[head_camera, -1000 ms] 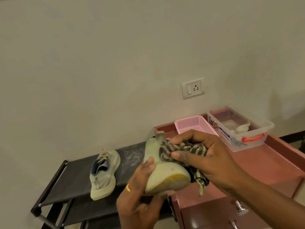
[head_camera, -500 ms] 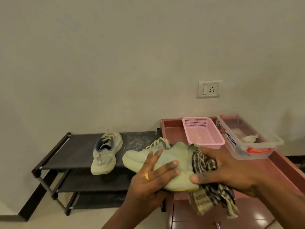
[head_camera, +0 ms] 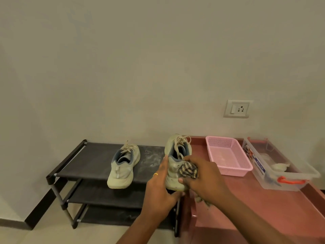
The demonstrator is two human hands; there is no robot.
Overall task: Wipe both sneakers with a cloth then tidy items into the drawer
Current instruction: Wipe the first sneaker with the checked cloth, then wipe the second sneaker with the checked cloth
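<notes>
My left hand [head_camera: 159, 188] grips the heel side of a pale green sneaker [head_camera: 177, 152], held with its toe pointing away from me, above the right end of the rack. My right hand [head_camera: 204, 176] presses a bunched striped cloth [head_camera: 187, 170] against the sneaker's heel. A loose end of the cloth hangs below my right wrist. The second pale green sneaker [head_camera: 124, 165] lies on the top shelf of the black shoe rack [head_camera: 84, 159], toe toward the wall.
A reddish-brown cabinet [head_camera: 249, 199] stands right of the rack. On its top sit a pink mesh basket [head_camera: 228, 155] and a clear plastic box [head_camera: 279, 166] with an orange handle. A wall socket [head_camera: 237, 108] is above. White dust marks the rack's top shelf.
I turned the held sneaker from lying sideways to toe pointing away. The cloth moved from the sneaker's side onto its heel. The camera tilted down and shifted left.
</notes>
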